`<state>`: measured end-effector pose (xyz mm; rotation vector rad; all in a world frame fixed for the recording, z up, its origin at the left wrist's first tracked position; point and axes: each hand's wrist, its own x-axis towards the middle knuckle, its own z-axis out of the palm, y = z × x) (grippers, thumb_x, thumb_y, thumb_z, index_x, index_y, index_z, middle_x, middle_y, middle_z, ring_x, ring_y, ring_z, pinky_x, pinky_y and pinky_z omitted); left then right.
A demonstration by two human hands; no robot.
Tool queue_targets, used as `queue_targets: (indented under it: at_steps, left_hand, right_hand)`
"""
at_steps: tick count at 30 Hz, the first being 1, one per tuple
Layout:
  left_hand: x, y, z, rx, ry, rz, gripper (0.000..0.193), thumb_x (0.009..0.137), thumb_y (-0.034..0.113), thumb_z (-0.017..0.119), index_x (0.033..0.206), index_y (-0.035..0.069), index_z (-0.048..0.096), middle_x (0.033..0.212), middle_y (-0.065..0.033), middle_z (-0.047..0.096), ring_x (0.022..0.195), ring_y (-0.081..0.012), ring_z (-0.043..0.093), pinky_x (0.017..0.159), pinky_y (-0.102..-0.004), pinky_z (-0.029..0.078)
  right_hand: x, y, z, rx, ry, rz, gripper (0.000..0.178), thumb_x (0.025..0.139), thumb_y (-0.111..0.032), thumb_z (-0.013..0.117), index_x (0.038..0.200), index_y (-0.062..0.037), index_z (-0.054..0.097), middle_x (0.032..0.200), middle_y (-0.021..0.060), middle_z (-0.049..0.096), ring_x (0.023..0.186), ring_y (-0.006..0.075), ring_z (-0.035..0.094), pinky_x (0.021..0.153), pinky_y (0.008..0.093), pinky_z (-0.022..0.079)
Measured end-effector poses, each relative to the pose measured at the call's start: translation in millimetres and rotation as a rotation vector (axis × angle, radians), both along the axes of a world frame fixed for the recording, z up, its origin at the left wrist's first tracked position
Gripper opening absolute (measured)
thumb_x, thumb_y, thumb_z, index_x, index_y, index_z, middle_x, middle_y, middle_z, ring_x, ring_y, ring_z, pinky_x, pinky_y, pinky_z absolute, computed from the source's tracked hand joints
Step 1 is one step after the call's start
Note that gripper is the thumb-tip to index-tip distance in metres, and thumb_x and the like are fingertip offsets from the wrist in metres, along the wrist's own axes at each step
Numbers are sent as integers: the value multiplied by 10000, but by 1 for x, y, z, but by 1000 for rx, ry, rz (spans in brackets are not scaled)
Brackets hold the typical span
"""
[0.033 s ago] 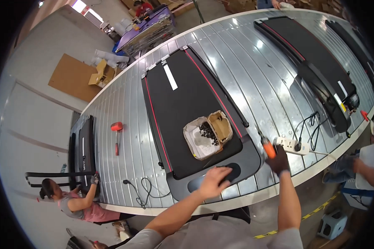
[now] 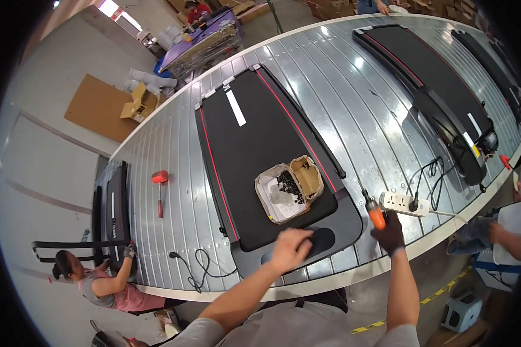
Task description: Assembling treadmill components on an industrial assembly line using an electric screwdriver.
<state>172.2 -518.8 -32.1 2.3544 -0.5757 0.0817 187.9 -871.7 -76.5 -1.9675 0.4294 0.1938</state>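
My left hand [image 2: 290, 250] is bare, held over the grey end cover of a treadmill [image 2: 255, 139], beside a dark oval recess [image 2: 321, 240]. Its fingers are bent and apart, with nothing visible in them. At the right of that cover, my right hand [image 2: 390, 232] wears a dark glove and is closed around the handle of an orange-and-black screwdriver [image 2: 376, 215]. The tool's thin shaft points away from me over the metal table. An open cardboard box [image 2: 267, 202] rests on the black treadmill deck, with many small black screws [image 2: 288, 186] in it.
A white power strip [image 2: 398, 201] with a plugged cable lies right of the screwdriver. A red mallet [image 2: 160, 179] and a coiled cord [image 2: 200, 274] lie left. Another treadmill [image 2: 422, 75] is at right. A co-worker [image 2: 101, 280] handles a black frame at far left.
My left hand has lifted slightly left, its fingers going from spread out to bent. My right hand has tilted the screwdriver, its orange handle now lower and nearer to me.
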Motion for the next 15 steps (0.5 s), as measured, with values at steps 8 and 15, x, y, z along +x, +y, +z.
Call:
queue_targets:
  at_steps: [8, 15]
  left_hand:
    - [141, -60, -47, 177, 360, 116, 171, 873, 169, 722, 1007, 77, 773, 1048, -198, 734, 1023, -391, 703, 908, -483, 566]
    - [139, -87, -69, -30, 158, 38, 118, 856, 133, 738, 878, 17, 745, 865, -179, 748, 826, -349, 732, 771, -455, 585]
  right_hand:
    - [-210, -42, 48, 347, 304, 133, 515, 726, -48, 883, 1186, -37, 653, 953, 51, 716, 753, 145, 653, 694, 331, 561]
    - [-251, 15, 91, 562, 384, -73, 385, 760, -12, 765, 1122, -41, 637, 896, 31, 683, 748, 132, 649, 648, 297, 534]
